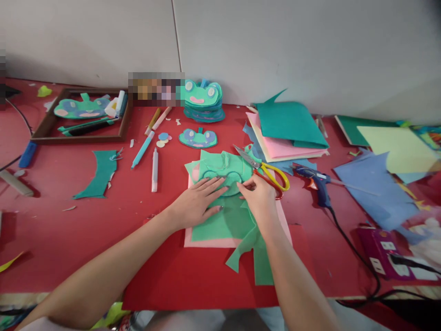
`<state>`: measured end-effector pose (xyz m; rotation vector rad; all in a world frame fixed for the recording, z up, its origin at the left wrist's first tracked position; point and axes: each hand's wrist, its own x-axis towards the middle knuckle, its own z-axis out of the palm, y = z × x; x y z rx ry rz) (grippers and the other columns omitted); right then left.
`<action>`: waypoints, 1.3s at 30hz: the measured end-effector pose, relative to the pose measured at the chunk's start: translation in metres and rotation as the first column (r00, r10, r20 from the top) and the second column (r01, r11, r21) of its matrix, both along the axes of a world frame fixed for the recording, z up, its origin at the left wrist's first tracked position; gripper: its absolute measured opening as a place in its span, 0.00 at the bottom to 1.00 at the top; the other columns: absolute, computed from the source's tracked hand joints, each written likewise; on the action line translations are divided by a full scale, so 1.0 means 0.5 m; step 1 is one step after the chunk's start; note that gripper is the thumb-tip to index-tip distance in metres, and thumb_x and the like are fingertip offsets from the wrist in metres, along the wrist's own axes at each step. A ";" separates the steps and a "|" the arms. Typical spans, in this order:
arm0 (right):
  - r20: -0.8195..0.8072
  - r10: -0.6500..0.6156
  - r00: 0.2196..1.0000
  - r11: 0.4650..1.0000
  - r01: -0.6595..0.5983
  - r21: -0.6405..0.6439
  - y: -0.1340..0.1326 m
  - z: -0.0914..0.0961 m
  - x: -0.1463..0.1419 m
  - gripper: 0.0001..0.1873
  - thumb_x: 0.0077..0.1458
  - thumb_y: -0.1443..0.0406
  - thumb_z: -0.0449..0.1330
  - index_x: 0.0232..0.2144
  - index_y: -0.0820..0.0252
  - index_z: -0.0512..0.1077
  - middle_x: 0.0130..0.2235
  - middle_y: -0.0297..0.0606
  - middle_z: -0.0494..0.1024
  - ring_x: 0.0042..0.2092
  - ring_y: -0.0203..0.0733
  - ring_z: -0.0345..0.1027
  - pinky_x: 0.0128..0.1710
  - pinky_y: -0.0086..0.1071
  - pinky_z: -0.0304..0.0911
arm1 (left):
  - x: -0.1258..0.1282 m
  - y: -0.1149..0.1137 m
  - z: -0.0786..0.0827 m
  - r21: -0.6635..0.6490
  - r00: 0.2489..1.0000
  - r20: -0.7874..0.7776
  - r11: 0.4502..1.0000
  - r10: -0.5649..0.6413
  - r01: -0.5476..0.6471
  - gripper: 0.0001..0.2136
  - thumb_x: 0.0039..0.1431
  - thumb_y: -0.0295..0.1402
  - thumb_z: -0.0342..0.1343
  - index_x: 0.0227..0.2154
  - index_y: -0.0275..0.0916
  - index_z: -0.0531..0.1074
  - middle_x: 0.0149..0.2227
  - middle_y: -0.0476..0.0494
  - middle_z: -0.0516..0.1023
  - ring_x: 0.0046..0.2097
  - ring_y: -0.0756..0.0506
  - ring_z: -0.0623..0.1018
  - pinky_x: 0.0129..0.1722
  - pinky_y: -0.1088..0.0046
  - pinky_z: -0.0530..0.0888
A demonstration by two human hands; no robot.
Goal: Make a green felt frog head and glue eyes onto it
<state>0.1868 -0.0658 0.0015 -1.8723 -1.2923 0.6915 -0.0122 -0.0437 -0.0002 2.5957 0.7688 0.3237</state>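
I get bare red tabletop [72, 243] between the left forearm [127, 250] and the teal scrap [98, 179]; easy pass there. White pen [155, 170] and light-blue pen [143, 149] lie across the route farther back. Straight ahead, one frog face [198, 138], then stacked frog faces [202, 96] against the wall [275, 50]. Right side's tight for me: scissors [257, 164] beside the right hand [260, 195], handles jutting toward the glue gun [320, 184], black cord [347, 243] trailing to the near edge.

No words or numbers can be read. The pale label [321, 176] on the blue plastic glue gun [322, 192] and the orange mark [383, 233] on the purple plastic power strip [383, 257], toward the right edge of the counter [62, 239], are illegible.
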 end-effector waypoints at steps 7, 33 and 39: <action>0.113 0.009 0.994 1.000 -0.010 0.006 -0.005 0.002 0.001 0.15 0.47 0.56 0.59 0.20 0.59 0.61 0.21 0.30 0.64 0.19 0.34 0.65 0.16 0.26 0.58 | 0.002 -0.005 0.000 0.055 0.992 -0.124 0.998 0.016 -0.010 0.26 0.61 0.46 0.39 0.60 0.43 0.50 0.64 0.43 0.44 0.64 0.40 0.49 0.61 0.59 0.49; 0.278 0.071 0.958 0.997 -0.070 -0.014 0.001 -0.018 0.015 0.17 0.51 0.51 0.53 0.30 0.59 0.65 0.21 0.30 0.63 0.25 0.38 0.61 0.25 0.29 0.52 | 0.008 -0.013 0.006 0.074 0.989 -0.130 0.996 0.065 -0.056 0.24 0.62 0.46 0.37 0.59 0.45 0.52 0.64 0.45 0.46 0.64 0.42 0.50 0.61 0.58 0.48; 0.237 0.028 0.971 1.000 -0.029 0.004 0.002 -0.019 0.011 0.20 0.51 0.48 0.53 0.28 0.59 0.68 0.28 0.38 0.70 0.30 0.41 0.64 0.31 0.32 0.58 | 0.007 -0.014 0.006 0.062 0.987 -0.140 0.996 0.076 -0.068 0.24 0.62 0.47 0.38 0.59 0.46 0.52 0.64 0.46 0.47 0.64 0.42 0.50 0.61 0.57 0.48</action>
